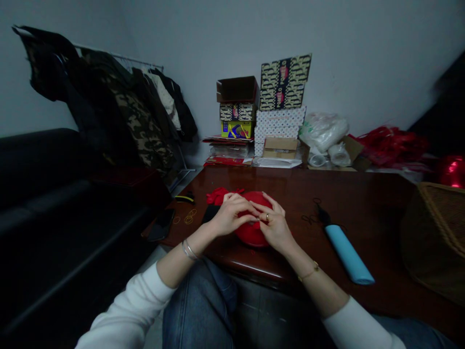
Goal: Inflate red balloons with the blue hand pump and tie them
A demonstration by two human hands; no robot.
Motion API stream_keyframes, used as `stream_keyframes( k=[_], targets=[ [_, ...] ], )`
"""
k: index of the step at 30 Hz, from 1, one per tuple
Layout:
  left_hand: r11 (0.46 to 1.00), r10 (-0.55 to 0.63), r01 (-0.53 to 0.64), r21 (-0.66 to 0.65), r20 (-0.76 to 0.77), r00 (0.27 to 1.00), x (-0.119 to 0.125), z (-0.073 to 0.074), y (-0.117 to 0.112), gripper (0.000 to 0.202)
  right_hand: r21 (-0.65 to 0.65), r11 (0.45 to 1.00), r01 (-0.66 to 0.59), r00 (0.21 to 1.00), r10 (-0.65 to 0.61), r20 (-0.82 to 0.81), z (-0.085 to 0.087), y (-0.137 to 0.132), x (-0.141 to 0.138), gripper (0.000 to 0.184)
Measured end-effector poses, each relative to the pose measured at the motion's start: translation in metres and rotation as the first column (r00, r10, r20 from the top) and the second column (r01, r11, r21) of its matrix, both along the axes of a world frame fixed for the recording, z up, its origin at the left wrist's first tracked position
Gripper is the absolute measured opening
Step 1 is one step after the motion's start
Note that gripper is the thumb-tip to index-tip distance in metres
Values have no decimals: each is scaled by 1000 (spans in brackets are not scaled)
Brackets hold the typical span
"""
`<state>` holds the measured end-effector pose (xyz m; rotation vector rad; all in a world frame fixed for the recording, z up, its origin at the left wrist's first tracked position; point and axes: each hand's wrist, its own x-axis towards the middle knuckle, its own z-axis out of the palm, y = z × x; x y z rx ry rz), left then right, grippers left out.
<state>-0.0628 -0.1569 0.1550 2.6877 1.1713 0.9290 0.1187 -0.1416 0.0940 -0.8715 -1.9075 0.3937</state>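
Note:
A round, inflated red balloon (253,238) rests near the front edge of the dark wooden table. My left hand (233,214) comes in over it with thumb and fingers pinched together. From the other side my right hand (275,227) meets it, its fingertips also closed at the balloon's top. The balloon's neck seems to be between the fingertips, though they mostly cover it. Behind my left hand lies a bunch of limp red balloons (217,195), beside a dark flat object (209,214). To the right, a light blue hand pump (349,254) with a black nozzle lies on the table.
Left on the table (312,186) are a phone (162,225), yellow rubber bands (189,216) and a black-and-yellow tool (185,198). Stacked boxes (279,121) and plastic bags (324,131) stand at the back. A wicker basket (432,232) is at the right edge.

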Motion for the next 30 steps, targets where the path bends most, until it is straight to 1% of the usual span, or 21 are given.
stream_keyframes(
  k=[2,4,8,11,13,15,17,20,22,24,26,28,30],
  targets=[
    [1000,2,-2,30,20,1000,1,-6,1,20,-15,1000,-14,1000,14,6,1,0,0,21],
    [998,2,-3,68,20,1000,0,-8,2,18,-35,999,-30,1000,30,8,2,-1,0,19],
    [988,4,2,155,-38,999,0,-3,2,16,-39,999,-33,999,33,2,4,-1,-1,19],
    [983,18,4,183,-118,993,1,3,0,18,-10,1000,-26,999,26,24,6,-3,-2,20],
    [987,-7,37,159,-185,983,2,7,-2,20,-3,1000,-27,999,27,37,7,-4,-2,21],
    [993,-48,69,100,-204,978,1,11,-3,19,-1,999,-35,999,35,38,8,-5,-2,23],
    [996,-79,83,23,-156,985,1,13,-3,18,0,999,-41,999,41,30,9,-6,-2,20],
    [990,-98,94,-103,-33,995,0,13,-4,17,-12,998,-60,998,60,6,11,-7,-2,16],
    [980,-89,97,-176,51,995,1,12,-4,17,-30,997,-77,997,76,-4,13,-8,-2,13],
    [974,-58,77,-212,92,994,1,11,-4,18,-42,996,-84,996,83,-7,13,-8,-1,11],
    [978,-32,43,-203,55,998,1,12,-3,19,-37,996,-81,997,81,-2,12,-8,0,10],
    [985,-35,27,-170,-48,998,0,16,-4,20,-20,997,-80,997,80,9,11,-7,1,11],
    [990,-58,35,-137,-167,984,0,21,-6,19,-7,997,-75,997,75,16,9,-6,2,11]
  ],
)
